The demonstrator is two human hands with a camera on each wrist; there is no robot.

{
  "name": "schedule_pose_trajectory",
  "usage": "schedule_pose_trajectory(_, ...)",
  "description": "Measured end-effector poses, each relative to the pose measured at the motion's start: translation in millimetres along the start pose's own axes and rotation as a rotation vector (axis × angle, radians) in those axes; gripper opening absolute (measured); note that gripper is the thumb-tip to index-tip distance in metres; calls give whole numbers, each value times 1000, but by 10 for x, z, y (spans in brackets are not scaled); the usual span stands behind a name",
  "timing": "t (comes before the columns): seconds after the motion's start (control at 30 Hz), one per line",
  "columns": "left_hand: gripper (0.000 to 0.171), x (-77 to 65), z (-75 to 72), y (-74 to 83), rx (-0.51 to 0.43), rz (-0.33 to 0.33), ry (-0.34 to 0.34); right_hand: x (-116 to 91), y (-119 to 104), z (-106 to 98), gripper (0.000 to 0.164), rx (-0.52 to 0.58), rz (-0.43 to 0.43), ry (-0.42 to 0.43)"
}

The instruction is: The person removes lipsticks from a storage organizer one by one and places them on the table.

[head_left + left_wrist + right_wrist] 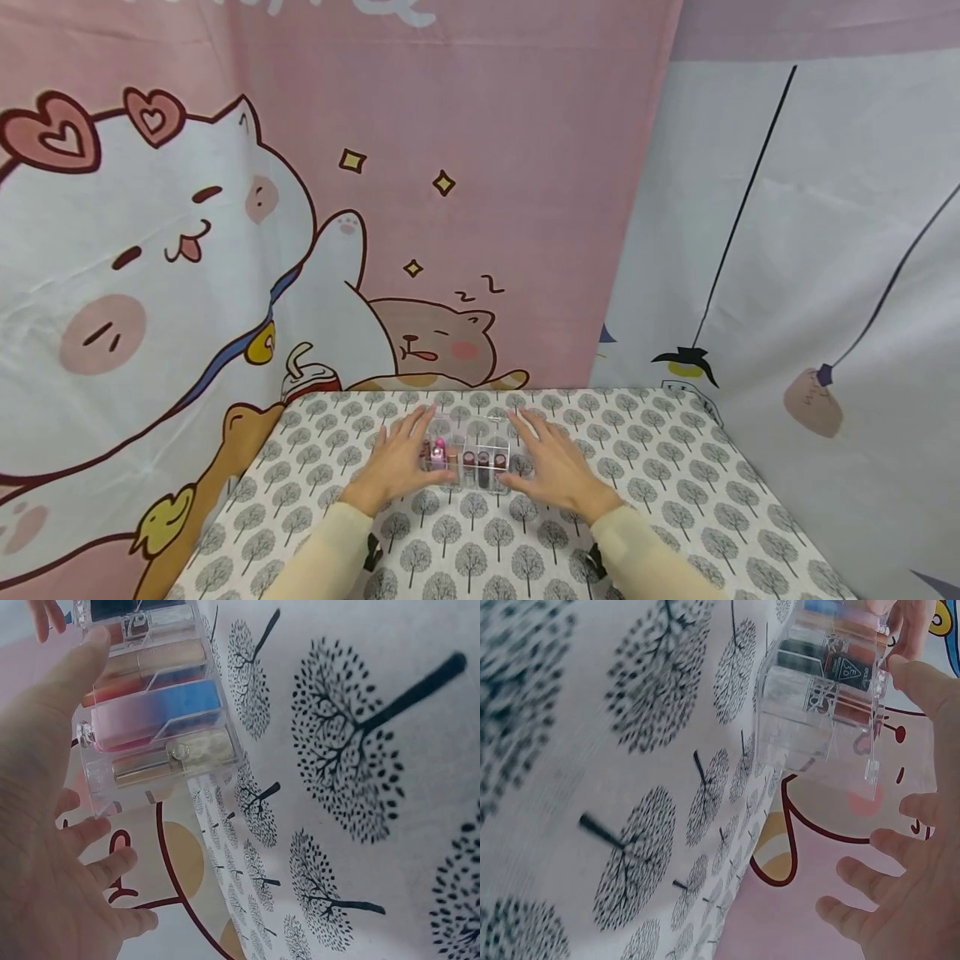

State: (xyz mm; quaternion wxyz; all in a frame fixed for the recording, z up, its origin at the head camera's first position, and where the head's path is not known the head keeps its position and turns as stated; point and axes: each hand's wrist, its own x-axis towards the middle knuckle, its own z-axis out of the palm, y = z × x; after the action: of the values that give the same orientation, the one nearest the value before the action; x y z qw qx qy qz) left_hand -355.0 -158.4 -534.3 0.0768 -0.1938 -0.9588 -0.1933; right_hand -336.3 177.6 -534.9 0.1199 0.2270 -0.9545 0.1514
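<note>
A clear plastic organizer box (487, 448) stands on the table in the head view, with several lipstick and lip gloss tubes upright in its compartments. One is a pink tube (438, 456), which fades to blue in the left wrist view; to its right, tubes with dark red tops (483, 461) stand in a row. My left hand (401, 460) is at the box's left side, fingers spread, thumb tip (97, 643) over the front tubes. My right hand (553, 463) is at the right side, fingers apart and loosely bent. An outer compartment (795, 742) on the right holds no tube.
The table is covered by a white cloth (472, 558) printed with grey trees. Behind it hangs a pink curtain (525, 208) with cartoon cats, and a white printed curtain (840, 250) hangs on the right.
</note>
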Motion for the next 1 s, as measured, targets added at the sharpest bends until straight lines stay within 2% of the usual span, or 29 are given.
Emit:
schedule_pose_trajectory(0.23, 135, 14, -8, -43, -39, -10, 19, 105, -78, 49, 111, 29, -9, -27)
schedule_pose_trajectory(0.6, 124, 5, -21, -96, -49, 5, 19, 154, -88, 96, 109, 33, -15, -29)
schedule_pose_trajectory(1.0, 119, -18, -20, -28, -51, 18, 22, 109, -10, 42, 104, 47, -18, -44)
